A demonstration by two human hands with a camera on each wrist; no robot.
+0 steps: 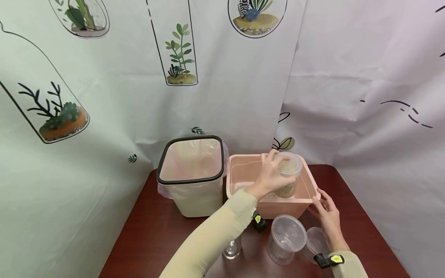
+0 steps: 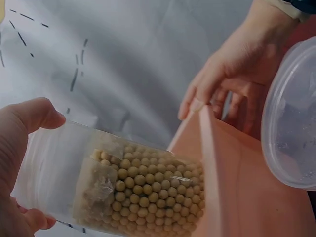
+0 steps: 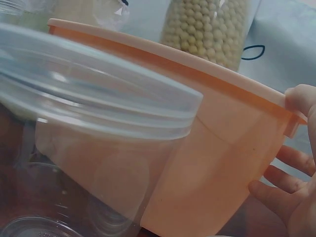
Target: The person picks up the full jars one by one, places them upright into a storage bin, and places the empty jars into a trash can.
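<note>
My left hand (image 1: 268, 175) grips a clear lidded jar (image 1: 287, 189) around its upper part, thumb on one side and fingers on the other. Pale round beans (image 2: 148, 190) fill much of the jar, which is held over the pink plastic bin (image 1: 274, 210). In the left wrist view the jar's lower end is close to the bin's rim. At the bin's front right corner, my right hand (image 1: 328, 218) holds the rim, its thumb on the edge and its fingers against the outer wall (image 3: 222, 148).
Left of the pink bin stands a pale waste bin (image 1: 198, 199) with a black rim and a plastic liner. In front are an uncapped clear tub (image 1: 288, 235), a clear round piece (image 1: 317, 241) and a small clear vessel (image 1: 231, 249). A printed curtain (image 1: 226, 108) hangs behind the table.
</note>
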